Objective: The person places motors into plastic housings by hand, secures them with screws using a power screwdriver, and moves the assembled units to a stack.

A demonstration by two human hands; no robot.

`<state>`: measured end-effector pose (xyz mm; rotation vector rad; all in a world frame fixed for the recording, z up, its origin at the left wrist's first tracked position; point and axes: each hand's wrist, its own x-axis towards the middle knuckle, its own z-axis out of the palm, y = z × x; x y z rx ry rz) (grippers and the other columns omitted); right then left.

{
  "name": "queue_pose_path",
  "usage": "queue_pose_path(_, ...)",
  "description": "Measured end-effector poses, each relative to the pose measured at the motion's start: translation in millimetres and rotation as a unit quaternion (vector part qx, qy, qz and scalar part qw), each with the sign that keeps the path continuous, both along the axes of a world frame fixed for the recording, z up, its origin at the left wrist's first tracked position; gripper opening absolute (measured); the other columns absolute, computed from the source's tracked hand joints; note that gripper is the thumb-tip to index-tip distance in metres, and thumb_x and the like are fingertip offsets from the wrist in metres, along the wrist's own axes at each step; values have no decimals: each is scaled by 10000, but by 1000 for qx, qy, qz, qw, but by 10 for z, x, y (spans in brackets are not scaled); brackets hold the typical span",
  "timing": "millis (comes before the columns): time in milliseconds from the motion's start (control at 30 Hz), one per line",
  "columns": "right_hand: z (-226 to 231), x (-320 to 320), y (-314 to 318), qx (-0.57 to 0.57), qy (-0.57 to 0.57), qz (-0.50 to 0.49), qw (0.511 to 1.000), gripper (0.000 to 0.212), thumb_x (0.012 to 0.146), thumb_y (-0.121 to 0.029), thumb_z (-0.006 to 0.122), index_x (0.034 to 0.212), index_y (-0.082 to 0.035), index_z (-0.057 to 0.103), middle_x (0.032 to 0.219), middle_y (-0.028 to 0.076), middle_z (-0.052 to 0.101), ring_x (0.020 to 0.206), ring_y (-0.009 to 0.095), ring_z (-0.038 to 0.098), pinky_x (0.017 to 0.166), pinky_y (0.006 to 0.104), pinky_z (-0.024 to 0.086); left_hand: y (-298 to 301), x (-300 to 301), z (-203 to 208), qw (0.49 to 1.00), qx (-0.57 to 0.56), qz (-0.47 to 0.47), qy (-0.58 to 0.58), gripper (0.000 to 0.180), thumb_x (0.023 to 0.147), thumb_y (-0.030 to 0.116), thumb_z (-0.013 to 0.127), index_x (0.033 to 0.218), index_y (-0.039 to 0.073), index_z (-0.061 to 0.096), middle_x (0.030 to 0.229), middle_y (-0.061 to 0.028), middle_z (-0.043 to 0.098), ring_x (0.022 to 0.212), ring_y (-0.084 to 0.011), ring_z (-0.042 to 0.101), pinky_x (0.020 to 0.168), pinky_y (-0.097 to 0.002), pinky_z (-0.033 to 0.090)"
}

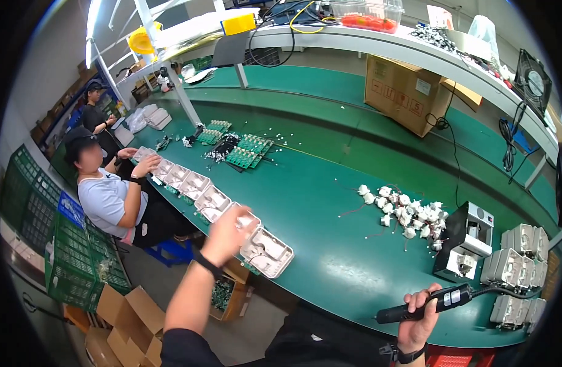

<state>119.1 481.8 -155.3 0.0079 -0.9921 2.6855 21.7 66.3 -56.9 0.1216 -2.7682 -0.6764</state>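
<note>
A row of pale plastic housings [267, 253] runs along the near left edge of the green workbench [330, 257], open sides up. My left hand [227, 235] reaches over the second housing from the near end, its fingers bent down at the housing and partly covering it. What those fingers pinch, if anything, is hidden. In my right hand [418, 318] is a black electric screwdriver [396, 314], held level above the bench's front edge, its tip toward the left. The cable leaves the tool on the right side.
White motor-like parts with thin wires [409, 211] lie piled at right, beside a black-and-silver desktop device [467, 241] and stacked housings [516, 266]. Green circuit boards [250, 151] lie farther back. A seated co-worker [103, 192] handles the row's far end. Cardboard boxes [134, 327] stand below.
</note>
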Motion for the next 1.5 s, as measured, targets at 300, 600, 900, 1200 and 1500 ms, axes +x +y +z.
queue_pose_path(300,-28,-311,-1293,22,45,-20,999,449,875,-246,797,1153,-111,471,807,1,539,722,150,531,807,375,433,-2312,-637,-441,952,-288,105,-11,185,854,187,682,934,22,712,895,-201,699,947,-411,646,884,-491,508)
queue_pose_path(600,-26,-279,-1420,55,93,-26,994,479,843,-214,823,1137,-97,464,781,4,529,716,166,530,788,368,433,-1603,-381,-380,949,-314,-7,39,120,828,140,677,786,29,700,804,-180,685,871,-385,636,818,-498,500)
queue_pose_path(900,655,105,-766,166,-9,-183,969,327,906,-131,738,1111,-91,486,783,11,505,701,147,502,786,367,436,-891,-155,-44,967,-192,-152,67,137,802,136,727,758,15,678,739,-144,652,791,-357,608,725,-461,486)
queue_pose_path(1200,1551,159,-679,286,-58,-305,907,243,932,-51,655,1120,-70,502,808,17,524,740,162,524,833,389,463,-677,-125,45,970,-49,-223,77,154,804,123,758,740,23,660,716,-112,633,759,-330,604,677,-444,478)
queue_pose_path(1500,1636,209,-817,339,-65,-344,873,237,907,-32,679,1088,-56,527,807,23,553,724,151,550,777,350,482,-724,-104,100,968,-15,-244,63,160,820,136,763,772,25,659,738,-108,634,754,-325,612,669,-433,481)
